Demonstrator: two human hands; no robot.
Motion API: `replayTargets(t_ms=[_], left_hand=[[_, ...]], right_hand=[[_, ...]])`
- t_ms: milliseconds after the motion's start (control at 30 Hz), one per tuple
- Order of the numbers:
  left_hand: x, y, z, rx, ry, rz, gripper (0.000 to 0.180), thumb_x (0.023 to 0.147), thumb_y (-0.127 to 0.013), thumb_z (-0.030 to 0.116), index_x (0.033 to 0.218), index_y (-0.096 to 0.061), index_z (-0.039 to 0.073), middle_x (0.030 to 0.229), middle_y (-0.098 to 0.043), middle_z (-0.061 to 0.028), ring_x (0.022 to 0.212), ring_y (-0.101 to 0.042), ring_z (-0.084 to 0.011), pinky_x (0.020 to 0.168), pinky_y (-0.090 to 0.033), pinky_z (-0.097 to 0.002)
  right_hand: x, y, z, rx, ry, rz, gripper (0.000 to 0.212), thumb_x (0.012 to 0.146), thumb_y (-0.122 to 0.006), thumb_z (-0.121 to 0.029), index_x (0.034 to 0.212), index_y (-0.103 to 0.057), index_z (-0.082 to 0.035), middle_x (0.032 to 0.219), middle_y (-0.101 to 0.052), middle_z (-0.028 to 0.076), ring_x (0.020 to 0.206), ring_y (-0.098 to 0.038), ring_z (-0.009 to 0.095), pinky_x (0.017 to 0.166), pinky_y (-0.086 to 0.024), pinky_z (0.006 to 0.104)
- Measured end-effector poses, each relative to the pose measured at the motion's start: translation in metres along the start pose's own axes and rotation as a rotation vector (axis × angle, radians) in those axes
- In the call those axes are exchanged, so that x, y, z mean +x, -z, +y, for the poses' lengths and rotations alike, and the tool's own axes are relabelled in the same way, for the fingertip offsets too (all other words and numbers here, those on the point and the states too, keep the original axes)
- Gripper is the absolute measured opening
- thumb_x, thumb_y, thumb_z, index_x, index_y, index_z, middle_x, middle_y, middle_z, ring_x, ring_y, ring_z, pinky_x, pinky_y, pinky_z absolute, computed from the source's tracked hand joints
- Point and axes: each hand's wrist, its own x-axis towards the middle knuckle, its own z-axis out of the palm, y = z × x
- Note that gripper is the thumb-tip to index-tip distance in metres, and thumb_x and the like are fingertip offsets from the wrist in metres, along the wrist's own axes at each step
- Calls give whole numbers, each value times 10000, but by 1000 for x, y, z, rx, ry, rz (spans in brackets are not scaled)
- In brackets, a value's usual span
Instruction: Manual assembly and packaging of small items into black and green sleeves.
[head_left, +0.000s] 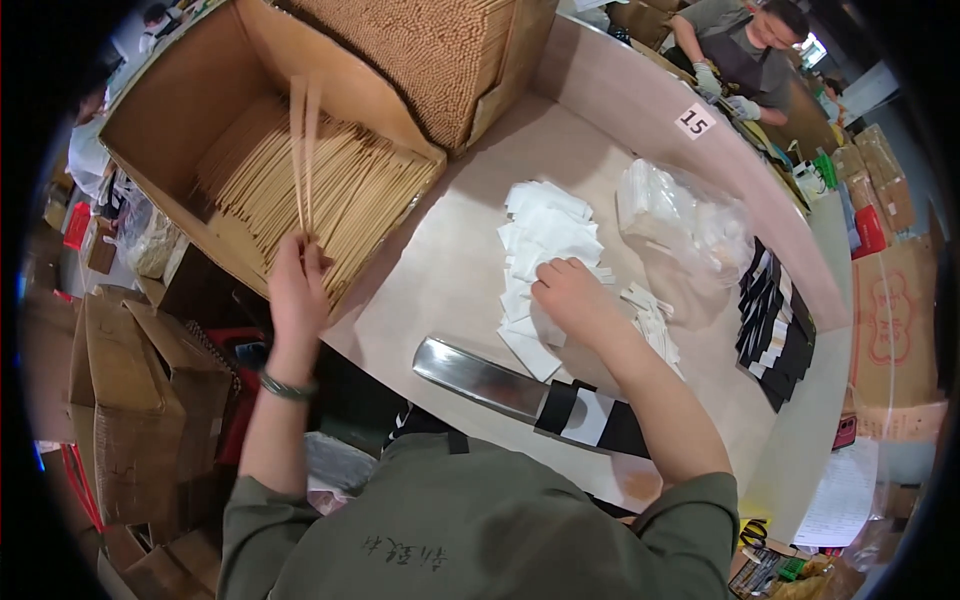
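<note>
My left hand (298, 278) is closed around the lower ends of a pair of light wooden chopsticks (303, 165), which point up over the open cardboard box (180, 145). Many more chopsticks (325, 195) lie in that box. On the table, my right hand (575, 300) rests with bent fingers pinching at a spread pile of folded white napkins (548, 235). Just beyond that hand lie small slim white packets (652, 312), partly behind my forearm. Closer to me is a curved shiny metal plate (480, 378), its right end inside a black-and-white sleeve (590, 416).
A second box (490, 112) packed with upright sticks stands behind the first. A clear plastic bag (715, 240) with white napkins sits against the table's raised rim (640, 85). Black sleeves (775, 335) are fanned out at the right. Across the rim, a gloved co-worker (740, 60) handles something.
</note>
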Motion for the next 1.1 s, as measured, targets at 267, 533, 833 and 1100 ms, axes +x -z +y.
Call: replayTargets(t_ms=[267, 533, 833, 1100], left_hand=[[-103, -49, -2, -524, 190, -247, 141, 1026, -490, 75, 1123, -566, 7, 903, -587, -23, 790, -554, -88, 745, -474, -224], [-110, -43, 17, -321, 70, -322, 169, 994, -538, 110, 1090, -612, -8, 857, -606, -93, 754, -574, -159, 702, -469, -271], [-118, -65, 63, 180, -165, -564, 408, 775, -796, 358, 994, -616, 65, 805, -631, -72, 701, -637, -255, 620, -498, -368], [-118, -67, 66, 154, -59, -599, 426, 762, -810, 344, 980, -596, 47, 757, -643, -87, 691, -642, -262, 627, -495, -361]], right_hand=[[-31, 34, -32, 572, -628, 435, 60, 809, -662, -17, 862, -633, -24, 964, -637, 111, 813, -651, 262, 717, -508, 341], [-49, 11, -122, 778, -402, 210, 77, 857, -664, -74, 891, -631, -14, 874, -616, 121, 805, -618, 283, 727, -501, 362], [-67, 27, -122, 596, -513, 450, 82, 836, -683, -90, 879, -640, -35, 1051, -623, 164, 1058, -582, 363, 881, -473, 429], [-76, 4, -144, 473, -478, 432, 127, 797, -697, -51, 905, -641, -17, 1071, -624, 167, 1069, -585, 366, 893, -487, 427]])
